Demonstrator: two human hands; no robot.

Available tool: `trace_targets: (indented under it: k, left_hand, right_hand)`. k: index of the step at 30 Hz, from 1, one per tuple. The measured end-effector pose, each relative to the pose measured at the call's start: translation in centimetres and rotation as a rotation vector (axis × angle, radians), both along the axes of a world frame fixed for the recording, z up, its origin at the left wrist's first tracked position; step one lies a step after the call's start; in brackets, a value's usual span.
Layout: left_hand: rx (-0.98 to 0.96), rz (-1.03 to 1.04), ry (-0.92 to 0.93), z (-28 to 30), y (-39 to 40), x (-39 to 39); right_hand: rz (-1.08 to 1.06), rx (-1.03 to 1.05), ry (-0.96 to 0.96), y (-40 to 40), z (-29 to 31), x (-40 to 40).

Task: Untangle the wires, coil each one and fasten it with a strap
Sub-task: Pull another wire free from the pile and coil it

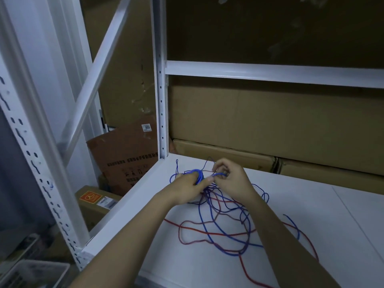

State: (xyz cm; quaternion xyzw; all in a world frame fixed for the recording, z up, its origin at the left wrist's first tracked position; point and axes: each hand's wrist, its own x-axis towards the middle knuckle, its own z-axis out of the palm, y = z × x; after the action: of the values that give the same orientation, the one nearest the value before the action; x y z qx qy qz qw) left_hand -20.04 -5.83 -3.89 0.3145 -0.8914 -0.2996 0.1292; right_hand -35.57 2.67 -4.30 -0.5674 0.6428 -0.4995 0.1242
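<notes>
A tangle of blue and red wires point(224, 223) sprawls over the white shelf board point(311, 215). My left hand point(190, 189) grips a small coil of blue wire point(197, 173) just above the tangle. Beside it, my right hand point(230, 179) pinches a strand of blue wire point(219, 174) that leads into the coil. A red wire point(245, 265) runs off toward the near edge under my right forearm. I see no strap.
A white shelf upright point(162, 100) stands at the board's far left corner, with a crossbeam point(270, 72) above. Cardboard boxes point(270, 121) line the back. More boxes point(122, 154) sit on the floor at left. A plastic crate point(35, 273) is at bottom left.
</notes>
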Motion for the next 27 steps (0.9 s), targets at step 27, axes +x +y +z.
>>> trace_targets:
  k: [27]
  left_hand:
    - [-0.152,0.175,0.020,-3.4,-7.1,-1.3]
  right_hand:
    - [-0.108,0.170,0.437,-6.4,-5.3,0.8]
